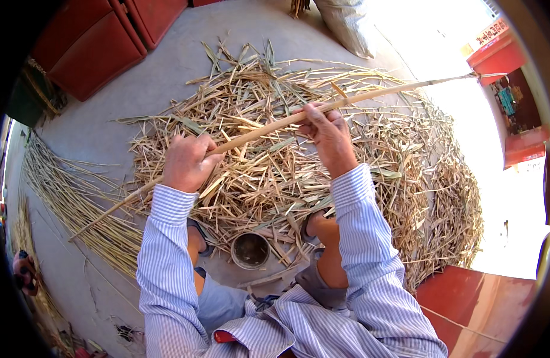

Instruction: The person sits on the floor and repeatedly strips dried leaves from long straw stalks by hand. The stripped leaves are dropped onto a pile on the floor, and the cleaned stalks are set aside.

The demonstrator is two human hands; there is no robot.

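Note:
A long pale reed stalk (260,133) runs slantwise across the view, its thin end low at the left and its other end high at the right. Around its left part my left hand (188,161) is closed, knuckles up. Farther right along the stalk, my right hand (327,136) pinches it between thumb and fingers. A small dry leaf piece (339,89) sticks up from the stalk just past the right hand. Below both hands spreads a wide heap of dry husks and leaf strips (245,179).
Between my feet stands a small round pot (250,250) with dark contents. A bundle of thin stripped stalks (87,206) lies at the left. Red cabinets (99,45) stand at the far left, a pale sack (346,27) at the back, and a red board (466,304) near the right.

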